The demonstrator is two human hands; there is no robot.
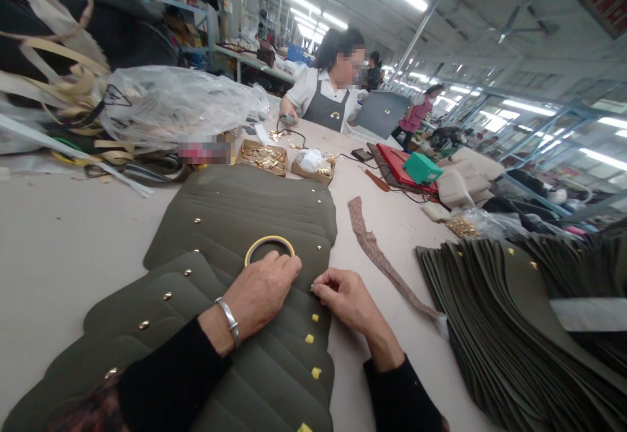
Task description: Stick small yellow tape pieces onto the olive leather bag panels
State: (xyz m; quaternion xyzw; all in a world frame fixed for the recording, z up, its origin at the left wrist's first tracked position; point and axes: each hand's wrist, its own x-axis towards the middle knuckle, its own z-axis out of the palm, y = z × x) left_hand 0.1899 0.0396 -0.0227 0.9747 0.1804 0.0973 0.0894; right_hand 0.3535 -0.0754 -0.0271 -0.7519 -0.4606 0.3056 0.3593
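Note:
Overlapping dark olive panels [235,210] fan out over the table in front of me, with small gold studs along both sides. My left hand [267,288], a silver bangle on its wrist, is closed on a roll of yellow tape [252,246] above the panels. At their right edge, my right hand [345,295] pinches close to a small gold fitting [312,287]; whether its fingertips grip it or only touch it I cannot tell. Small yellow tape pieces [309,338] run down the right side of the panels below that hand.
A stack of olive panels [470,301] stands at right, beyond a brown fabric strip [375,249]. Behind are boxes of gold fittings [263,159], a green box [422,168] and plastic bags [171,102]. A co-worker in an apron [328,95] is across the table.

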